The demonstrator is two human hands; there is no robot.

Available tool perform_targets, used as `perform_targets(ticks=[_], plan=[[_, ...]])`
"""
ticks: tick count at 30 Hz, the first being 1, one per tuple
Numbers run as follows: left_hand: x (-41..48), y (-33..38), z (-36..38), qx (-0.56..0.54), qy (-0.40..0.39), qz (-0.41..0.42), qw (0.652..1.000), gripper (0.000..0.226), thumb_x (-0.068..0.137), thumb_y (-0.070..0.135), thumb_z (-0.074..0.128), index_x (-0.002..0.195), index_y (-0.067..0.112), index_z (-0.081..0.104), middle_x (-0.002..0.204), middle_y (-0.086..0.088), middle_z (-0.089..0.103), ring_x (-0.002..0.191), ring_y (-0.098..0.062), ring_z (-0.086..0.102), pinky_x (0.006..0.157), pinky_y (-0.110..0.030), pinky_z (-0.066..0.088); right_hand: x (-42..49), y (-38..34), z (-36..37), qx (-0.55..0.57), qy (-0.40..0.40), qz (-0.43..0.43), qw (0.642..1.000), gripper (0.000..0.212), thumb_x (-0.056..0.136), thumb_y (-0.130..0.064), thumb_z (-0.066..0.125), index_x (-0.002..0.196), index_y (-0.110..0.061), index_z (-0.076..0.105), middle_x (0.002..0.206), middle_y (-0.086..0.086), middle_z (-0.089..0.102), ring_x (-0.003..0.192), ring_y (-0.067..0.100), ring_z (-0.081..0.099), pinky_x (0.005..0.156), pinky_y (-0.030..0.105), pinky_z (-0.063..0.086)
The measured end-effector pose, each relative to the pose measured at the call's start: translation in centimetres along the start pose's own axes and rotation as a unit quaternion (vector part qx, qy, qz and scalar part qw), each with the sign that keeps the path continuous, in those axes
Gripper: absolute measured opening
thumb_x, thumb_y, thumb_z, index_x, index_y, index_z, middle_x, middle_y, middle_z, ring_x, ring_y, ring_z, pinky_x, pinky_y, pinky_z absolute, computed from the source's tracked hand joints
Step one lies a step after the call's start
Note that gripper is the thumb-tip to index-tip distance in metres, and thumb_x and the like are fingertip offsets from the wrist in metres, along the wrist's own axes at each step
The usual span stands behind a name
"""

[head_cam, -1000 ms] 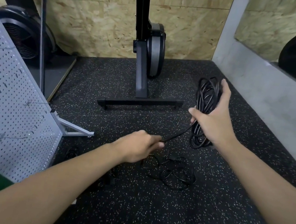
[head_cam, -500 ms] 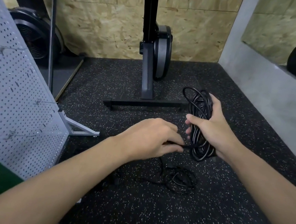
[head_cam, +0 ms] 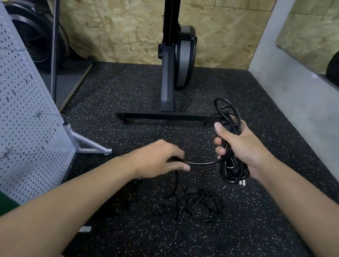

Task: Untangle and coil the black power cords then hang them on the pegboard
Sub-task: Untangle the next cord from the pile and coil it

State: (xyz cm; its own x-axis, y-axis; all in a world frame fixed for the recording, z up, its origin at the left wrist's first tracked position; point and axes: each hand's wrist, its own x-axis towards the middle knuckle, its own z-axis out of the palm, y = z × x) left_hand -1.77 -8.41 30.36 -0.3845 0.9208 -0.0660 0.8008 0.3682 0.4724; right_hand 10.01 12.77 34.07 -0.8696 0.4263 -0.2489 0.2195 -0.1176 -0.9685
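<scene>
Head view: right hand (head_cam: 243,150), center right, fingers (head_cam: 220,150) wrapped round the coiled cord (head_cam: 232,171); loops stick out above and below the fist. Left hand (head_cam: 154,159), center, fingers pinched on the loose strand (head_cam: 203,163) running from the coil. Tangled cord (head_cam: 203,204) lies on the speckled floor (head_cam: 167,250) just below both hands. Pegboard (head_cam: 12,103) stands tilted at left, well apart from the coil. Black machine stand (head_cam: 165,117) sits just behind the hands.

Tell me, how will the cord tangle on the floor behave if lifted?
Likely floppy: the cord tangle lies in slack, uneven loops, so it should sag and trail. Probably it snags too, because strands cross. It seems light, being thin.
</scene>
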Motion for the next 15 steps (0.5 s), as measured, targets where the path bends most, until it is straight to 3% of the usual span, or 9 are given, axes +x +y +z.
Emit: perform_targets(ticks=[2,4,6,11,15], plan=[[-0.2,-0.8,0.3,-0.012,-0.02,-0.017,1.0,0.024,0.104,0.041,0.059,0.097,0.021,0.069,0.088,0.016,0.064,0.081,0.0,0.06,0.072,-0.026,0.045,0.0,0.0,-0.4,-0.022,0.01,-0.008,1.0,0.044,0.097,-0.036,0.073,0.134,-0.031,0.05,0.076,-0.001,0.062,0.056,0.011,0.055,0.057,0.024,0.051],[-0.3,-1.2,0.3,-0.019,-0.007,-0.013,1.0,0.019,0.105,0.035,0.061,0.102,0.02,0.073,0.095,0.014,0.067,0.087,-0.002,0.062,0.077,-0.024,0.045,0.0,0.3,-0.5,-0.051,0.018,-0.016,0.998,0.046,0.096,-0.035,0.075,0.135,-0.031,0.049,0.078,0.0,0.062,0.056,0.011,0.054,0.056,0.023,0.053],[-0.2,-0.5,-0.1,-0.005,-0.014,0.009,1.0,0.022,0.103,0.037,0.063,0.108,0.02,0.076,0.099,0.013,0.064,0.092,-0.007,0.06,0.081,-0.024,0.043,0.1,0.7,-0.6,-0.044,0.024,-0.013,0.999,0.051,0.095,-0.033,0.077,0.136,-0.03,0.047,0.08,0.003,0.061,0.056,0.013,0.054,0.057,0.028,0.054],[0.1,2.4,-0.6,-0.002,-0.03,0.057,0.998,0.037,0.099,0.054,0.058,0.114,0.024,0.075,0.096,0.014,0.057,0.088,0.0,0.054,0.081,-0.018,0.043,0.4,1.2,-1.4,-0.056,0.077,-0.032,0.995,0.063,0.091,-0.027,0.082,0.14,-0.028,0.042,0.085,0.007,0.061,0.056,0.014,0.055,0.059,0.033,0.056],[0.5,3.4,-0.8,0.022,-0.03,0.064,0.997,0.042,0.1,0.058,0.052,0.121,0.027,0.07,0.098,0.013,0.051,0.091,-0.004,0.052,0.085,-0.029,0.046,0.0,1.3,-1.5,-0.114,0.047,-0.044,0.991,0.06,0.095,-0.029,0.077,0.142,-0.033,0.04,0.082,0.005,0.063,0.057,0.013,0.058,0.062,0.034,0.06]])
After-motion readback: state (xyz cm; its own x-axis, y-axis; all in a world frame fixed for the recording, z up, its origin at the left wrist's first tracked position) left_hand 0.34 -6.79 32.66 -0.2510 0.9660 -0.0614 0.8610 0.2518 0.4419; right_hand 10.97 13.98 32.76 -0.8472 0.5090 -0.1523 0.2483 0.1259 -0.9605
